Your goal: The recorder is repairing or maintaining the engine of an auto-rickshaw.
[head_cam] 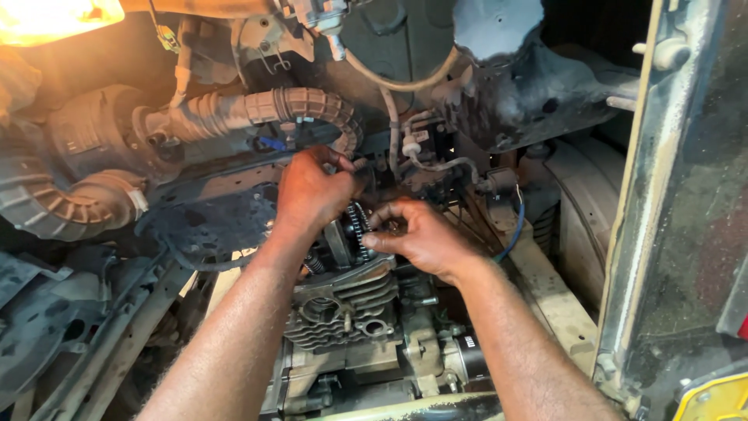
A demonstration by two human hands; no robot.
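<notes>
**Both hands on the cam chain, and plenty of ways to mess this up**

I'm deep in the engine bay here. My left hand (pixel 312 191) is curled over the top of the sprocket (pixel 358 226) in the middle of the frame, fingers closed around something up there, though I can't tell exactly what from this angle. My right hand (pixel 421 238) is pinching at the chain (pixel 360 234) right beside it, thumb and fingertips pressed together.

My worries: everything's greasy, so if my pinch slips, I reckon the chain could jump a tooth or slide down into the finned cylinder head (pixel 343 312) below. Anything small I fumble probably disappears into that open cavity too. And the blue wire (pixel 514 230) just right of my wrist and the ribbed hose (pixel 312 105) above look easy to snag if I yank my hands out quickly.
</notes>
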